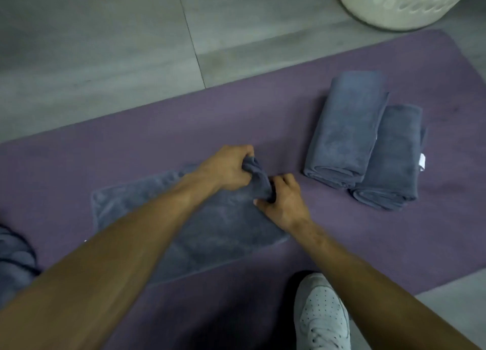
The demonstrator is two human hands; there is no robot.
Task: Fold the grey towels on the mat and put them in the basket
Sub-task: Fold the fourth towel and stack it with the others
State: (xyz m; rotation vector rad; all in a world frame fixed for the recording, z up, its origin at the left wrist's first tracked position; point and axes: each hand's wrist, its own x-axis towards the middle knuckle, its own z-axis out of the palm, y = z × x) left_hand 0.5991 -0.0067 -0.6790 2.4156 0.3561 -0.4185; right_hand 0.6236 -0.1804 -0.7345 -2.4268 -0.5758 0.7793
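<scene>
My left hand (226, 169) and right hand (282, 202) both clutch the bunched end of the grey towel (210, 234) at mid-mat (263, 118), ready to fold, folded ones (347, 128) parked toward the basket (399, 5) corner.

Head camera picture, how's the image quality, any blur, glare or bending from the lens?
Head view: dim, flat light, no glare. The left hand and right hand gripping the grey towel are slightly soft, as are the folded towels. Wide-angle bending curves the mat edge; the basket is cut off at the top.
</scene>
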